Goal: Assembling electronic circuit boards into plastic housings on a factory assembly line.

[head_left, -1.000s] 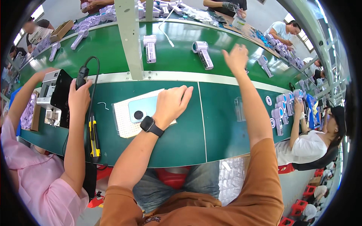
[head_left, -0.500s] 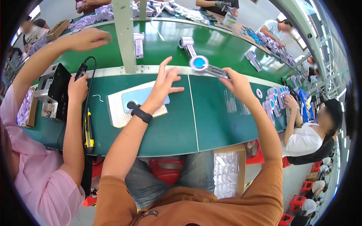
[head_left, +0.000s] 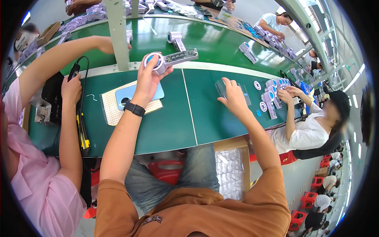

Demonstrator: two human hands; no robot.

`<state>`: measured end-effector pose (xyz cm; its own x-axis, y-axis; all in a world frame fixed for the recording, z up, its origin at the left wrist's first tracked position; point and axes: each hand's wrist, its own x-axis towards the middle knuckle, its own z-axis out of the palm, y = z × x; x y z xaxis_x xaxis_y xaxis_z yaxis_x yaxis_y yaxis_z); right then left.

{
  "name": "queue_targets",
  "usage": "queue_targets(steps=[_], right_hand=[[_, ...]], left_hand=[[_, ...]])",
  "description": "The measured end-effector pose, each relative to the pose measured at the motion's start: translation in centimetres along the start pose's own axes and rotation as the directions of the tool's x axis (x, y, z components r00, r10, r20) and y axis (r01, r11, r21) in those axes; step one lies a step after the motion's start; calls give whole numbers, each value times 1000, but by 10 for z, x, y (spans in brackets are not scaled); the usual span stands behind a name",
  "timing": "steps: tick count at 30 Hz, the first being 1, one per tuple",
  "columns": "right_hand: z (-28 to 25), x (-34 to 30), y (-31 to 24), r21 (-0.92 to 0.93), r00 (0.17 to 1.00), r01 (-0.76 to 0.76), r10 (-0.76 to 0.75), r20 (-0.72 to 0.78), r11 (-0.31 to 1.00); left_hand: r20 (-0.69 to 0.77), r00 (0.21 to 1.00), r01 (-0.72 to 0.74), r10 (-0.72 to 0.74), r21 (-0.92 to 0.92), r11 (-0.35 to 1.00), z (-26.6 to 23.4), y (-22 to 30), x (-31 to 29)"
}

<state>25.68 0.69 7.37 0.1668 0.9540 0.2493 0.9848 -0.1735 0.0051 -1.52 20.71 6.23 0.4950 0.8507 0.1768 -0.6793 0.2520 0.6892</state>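
My left hand [head_left: 149, 81], with a black watch on the wrist, grips the round head of a lilac handheld fan [head_left: 160, 63]. Its thumb lies on the head, and the handle points right with a circuit board exposed. Farther right, my right hand [head_left: 233, 96] has its thumb and fingers around the edges of a clear plastic cover [head_left: 220, 88], partly hidden by the hand. Another clear plastic cover [head_left: 246, 94] lies beside it. Below my left hand, a light blue phone [head_left: 158, 93] rests on a sheet of small dots [head_left: 112, 100].
A metal post [head_left: 117, 35] rises at the bench's far edge. Beyond it, lilac fans [head_left: 176, 39] lie on a green belt [head_left: 205, 47]. A co-worker's hands [head_left: 288, 94] handle fans at the right; another co-worker's hand [head_left: 72, 90] holds a corded tool at the left. A box of clear parts [head_left: 231, 173] stands below.
The fan has passed from my right hand to my left. My right hand has come down to the clear covers. The left neighbour's far arm has reached behind the post.
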Motion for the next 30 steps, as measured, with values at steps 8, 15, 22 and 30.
queue_targets(steps=[8,15,22,30], right_hand=[[-2,60,-53,629,977,204,-115,-179,751],[-14,114,-53,771,991,107,-132,-30,628],[20,105,-66,587,953,303,-223,-206,751],[27,88,-110,557,954,300,-254,-161,774]], left_hand=[[22,999,-34,31,192,981,-10,14,-2],[16,995,-97,97,326,940,-9,31,3],[197,979,-177,61,649,740,-8,22,0],[193,979,-68,-73,636,768,-5,8,-4]])
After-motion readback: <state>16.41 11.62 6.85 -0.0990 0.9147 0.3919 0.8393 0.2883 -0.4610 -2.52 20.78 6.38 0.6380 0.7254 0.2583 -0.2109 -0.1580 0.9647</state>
